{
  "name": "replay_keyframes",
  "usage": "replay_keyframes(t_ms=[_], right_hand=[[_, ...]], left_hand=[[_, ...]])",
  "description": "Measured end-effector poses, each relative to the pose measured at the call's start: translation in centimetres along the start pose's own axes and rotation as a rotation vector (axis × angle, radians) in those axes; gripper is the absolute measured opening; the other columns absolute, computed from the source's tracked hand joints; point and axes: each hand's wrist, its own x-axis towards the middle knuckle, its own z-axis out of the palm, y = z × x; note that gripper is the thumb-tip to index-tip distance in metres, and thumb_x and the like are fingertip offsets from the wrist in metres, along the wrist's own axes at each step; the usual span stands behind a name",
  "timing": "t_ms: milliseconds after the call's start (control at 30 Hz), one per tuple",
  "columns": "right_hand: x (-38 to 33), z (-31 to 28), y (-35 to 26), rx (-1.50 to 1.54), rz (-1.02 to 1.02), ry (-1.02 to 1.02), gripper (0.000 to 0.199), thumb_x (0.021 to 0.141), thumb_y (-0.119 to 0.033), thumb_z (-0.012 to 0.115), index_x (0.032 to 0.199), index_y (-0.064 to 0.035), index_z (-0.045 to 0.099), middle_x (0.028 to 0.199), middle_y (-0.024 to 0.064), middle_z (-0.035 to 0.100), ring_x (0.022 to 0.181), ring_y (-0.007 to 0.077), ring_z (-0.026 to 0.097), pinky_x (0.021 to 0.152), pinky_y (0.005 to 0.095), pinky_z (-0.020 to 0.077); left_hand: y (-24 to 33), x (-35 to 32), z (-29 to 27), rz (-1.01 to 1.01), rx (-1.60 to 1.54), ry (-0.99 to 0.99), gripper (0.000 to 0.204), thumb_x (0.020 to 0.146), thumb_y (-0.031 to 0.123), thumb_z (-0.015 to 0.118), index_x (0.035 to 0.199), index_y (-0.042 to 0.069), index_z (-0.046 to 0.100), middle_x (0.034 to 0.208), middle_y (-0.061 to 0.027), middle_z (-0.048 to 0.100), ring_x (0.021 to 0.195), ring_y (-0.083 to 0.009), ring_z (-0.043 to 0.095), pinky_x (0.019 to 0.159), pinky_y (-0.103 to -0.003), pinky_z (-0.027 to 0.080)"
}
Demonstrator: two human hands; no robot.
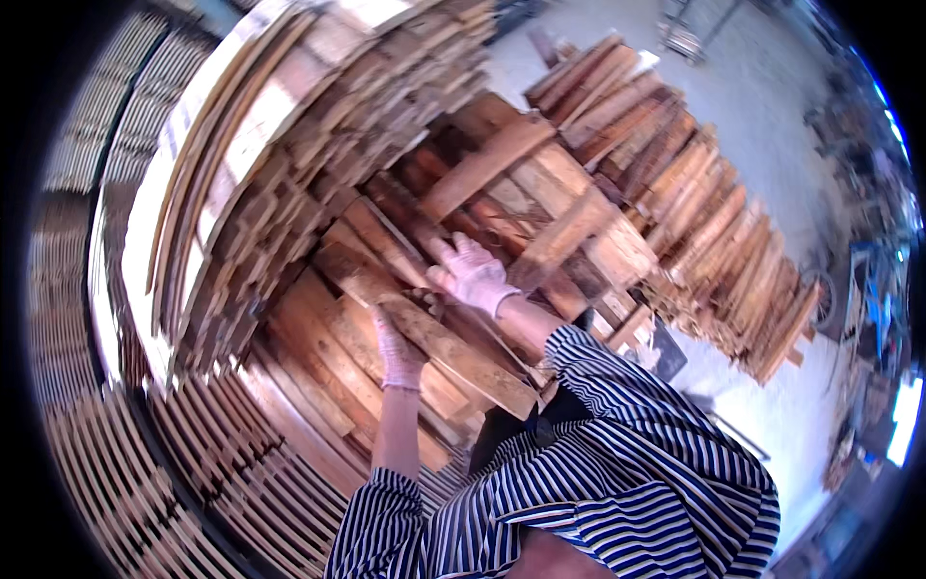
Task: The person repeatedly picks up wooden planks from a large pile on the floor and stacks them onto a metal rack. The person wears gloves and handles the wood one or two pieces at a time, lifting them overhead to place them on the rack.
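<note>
Concrete workshop floor (pixel 772 154), timber stack (pixel 714 207) far right. Plank (pixel 449 345) between your hands: left hand (pixel 400 357) against its edge, closure unclear; right hand (pixel 475 275) spread. Handling appears unfinished; boards (pixel 313 328) lie left.

Bright overall. Glare blows out pale floor (pixel 796 415) and window-like panel (pixel 905 423) at right, plus upper-left wood stack (pixel 260 222). Shadows between boards (pixel 424 343). Motion smear throughout. Fisheye bend, black corners.

Pale pink fabric gloves (pixel 471 273) cover left hand (pixel 400 357) and right hand (pixel 475 278); loose navy-and-white striped shirt (pixel 627 468), matching sleeves (pixel 603 367).
</note>
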Motion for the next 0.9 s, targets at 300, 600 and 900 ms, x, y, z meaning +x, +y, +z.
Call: replay_keyframes(t_ms=[300,600,900], right_hand=[[-4.7,-0.9,2.7,0.376,-0.022,0.096,0.075,0.091,-0.045,0.072,0.157,-0.0294,0.041,0.130,0.0169,0.058,0.104,0.0279,0.064,0.086,0.0397,0.0579],[-2.4,-3.9,6.2,0.237,0.060,-0.018,0.055,0.104,-0.047,0.051,0.153,-0.0246,0.047,0.152,0.0226,0.048,0.127,0.0422,0.058,0.106,0.0509,0.0486],[-3.9,-10.9,21.3,-0.904,-0.365,-0.238,0.060,0.103,-0.035,0.046,0.160,-0.0258,0.029,0.168,0.0085,0.032,0.155,0.0283,0.029,0.125,0.0592,0.0202]], left_hand=[[-1.1,4.5,4.0,0.329,1.414,0.029,0.086,0.100,0.071,0.043,0.151,0.002,0.043,0.139,-0.0207,0.057,0.132,-0.0306,0.054,0.110,-0.043,0.044],[-2.1,6.7,4.1,0.737,2.449,-0.039,0.079,0.105,0.053,0.040,0.160,-0.001,0.024,0.163,-0.0280,0.028,0.152,-0.0512,0.020,0.125,-0.058,0.014],[-12.1,9.0,12.5,0.958,2.333,-0.633,0.034,0.091,0.038,0.073,0.107,0.008,0.070,0.119,-0.0182,0.068,0.123,-0.0376,0.058,0.115,-0.060,0.032]])
